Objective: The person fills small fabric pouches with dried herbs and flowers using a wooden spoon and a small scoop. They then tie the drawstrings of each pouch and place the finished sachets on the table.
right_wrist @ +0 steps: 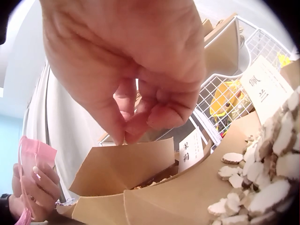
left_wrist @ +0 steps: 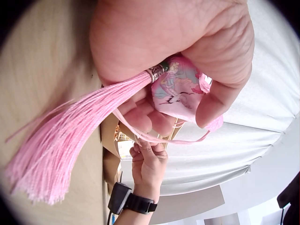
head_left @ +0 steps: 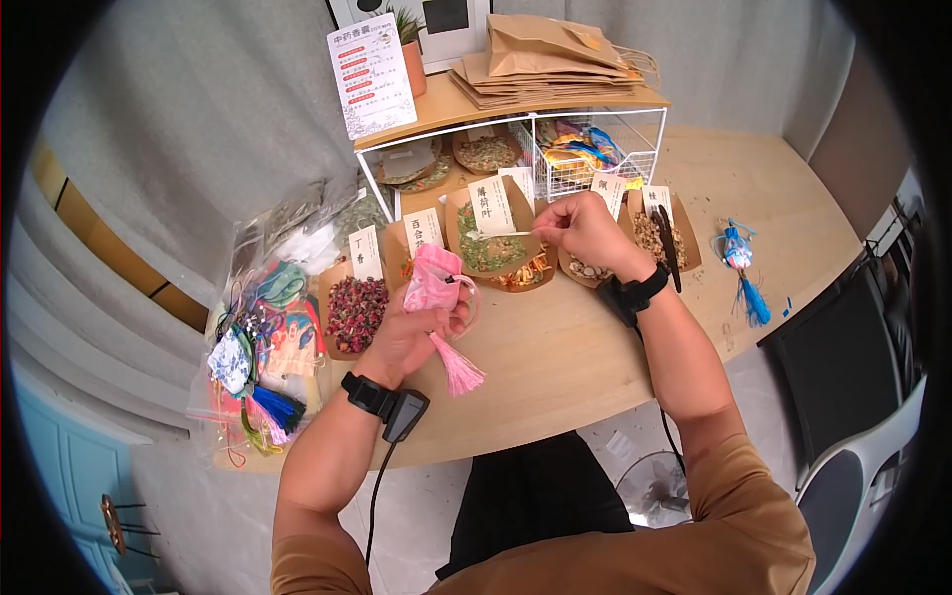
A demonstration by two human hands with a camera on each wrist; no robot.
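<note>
A pale wooden desk (head_left: 555, 367) is filling the middle of the head view, whose clock face is giving every place here. A white-framed shelf (head_left: 436, 116) is standing at 12 o'clock, with stacked brown paper bags (head_left: 555, 59) lying on top. At 9 o'clock a heap of plastic packets and coloured sachets (head_left: 283, 297) is spreading along the desk's edge. Nearer the centre, also at 9, dried rosebuds (head_left: 357, 312) are filling a carton, while just off centre toward 12 a brown paper tray (head_left: 528, 216) is holding shredded green leaves (head_left: 491, 256).

The left hand (head_left: 421, 327), at 8 o'clock, is curling its fingers and thumb round a pink sachet (head_left: 431, 278), which is pointing up toward 10 o'clock. The right hand (head_left: 585, 233), at 2 o'clock, is closing thumb and fingertips together in a tight pinch on the end of a thin pale spoon. A pink tassel (head_left: 458, 369) is hanging from the sachet toward 6 o'clock, and a pink cord (left_wrist: 159, 139) is looping beside the left fingers. Smallest, the thin pale spoon (head_left: 504, 235) is reaching from the pinch toward 11 o'clock's side, over the leaves; whether its tip is touching them cannot be told.
</note>
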